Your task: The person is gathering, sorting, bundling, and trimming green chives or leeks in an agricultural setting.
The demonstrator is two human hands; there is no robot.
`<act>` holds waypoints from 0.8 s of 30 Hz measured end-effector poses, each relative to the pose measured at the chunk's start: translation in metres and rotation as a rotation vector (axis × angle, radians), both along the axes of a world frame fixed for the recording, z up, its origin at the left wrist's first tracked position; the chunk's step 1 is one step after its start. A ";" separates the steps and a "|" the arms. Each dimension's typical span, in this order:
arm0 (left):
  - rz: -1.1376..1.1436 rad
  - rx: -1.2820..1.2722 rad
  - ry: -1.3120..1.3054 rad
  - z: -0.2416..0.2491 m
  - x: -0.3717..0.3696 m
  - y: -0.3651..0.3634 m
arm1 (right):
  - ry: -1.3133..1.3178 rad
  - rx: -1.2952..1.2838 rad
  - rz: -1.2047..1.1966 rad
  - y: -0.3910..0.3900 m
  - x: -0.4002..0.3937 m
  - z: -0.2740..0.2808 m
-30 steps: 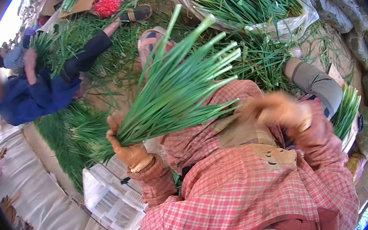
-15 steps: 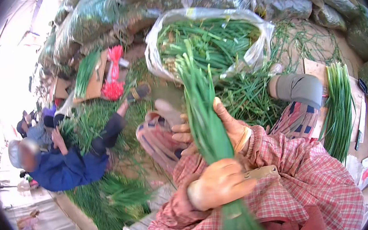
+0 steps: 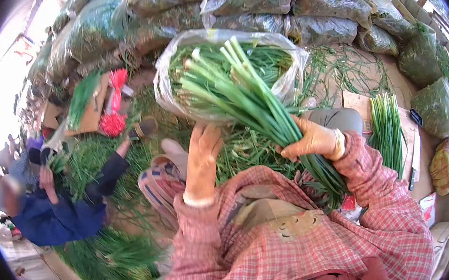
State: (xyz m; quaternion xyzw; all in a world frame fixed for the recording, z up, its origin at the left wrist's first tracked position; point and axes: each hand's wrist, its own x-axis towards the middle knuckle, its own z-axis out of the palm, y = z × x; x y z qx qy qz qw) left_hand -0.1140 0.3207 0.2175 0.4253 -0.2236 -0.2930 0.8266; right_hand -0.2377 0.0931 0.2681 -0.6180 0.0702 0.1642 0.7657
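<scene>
Right hand (image 3: 315, 140) clenched round the bunch (image 3: 248, 102) at mid-length, cut ends tilted up over the open bag (image 3: 176, 98), seemingly to keep stalks together. Left hand (image 3: 202, 161) released, fingers spread, reaching toward loose greens (image 3: 247, 151) on the ground just below the bag.

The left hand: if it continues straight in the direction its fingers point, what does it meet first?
Most likely the clear plastic bag of greens; the left hand points up towards its lower edge. Depth is unclear, so it may pass above loose greens first.
</scene>
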 end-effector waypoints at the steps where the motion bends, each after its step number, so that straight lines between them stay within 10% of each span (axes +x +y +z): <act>1: -0.005 -0.072 0.061 -0.003 0.000 -0.010 | -0.005 -0.185 0.089 0.005 -0.005 -0.005; 5: -0.069 -0.245 0.356 -0.026 -0.013 -0.038 | -0.308 -0.955 0.021 0.056 -0.030 -0.040; 11: -0.346 -0.159 0.444 -0.053 -0.007 -0.054 | 0.159 -1.089 0.483 0.039 -0.017 0.012; 12: -0.390 -0.171 0.448 -0.053 -0.006 -0.056 | -0.101 -1.181 0.495 0.009 -0.007 0.010; 18: -0.608 -0.234 0.364 -0.033 -0.008 -0.072 | -0.545 -0.416 0.503 -0.034 0.157 0.076; 24: -0.606 -0.182 0.285 -0.031 -0.006 -0.061 | -0.205 -0.670 1.041 0.040 0.183 0.021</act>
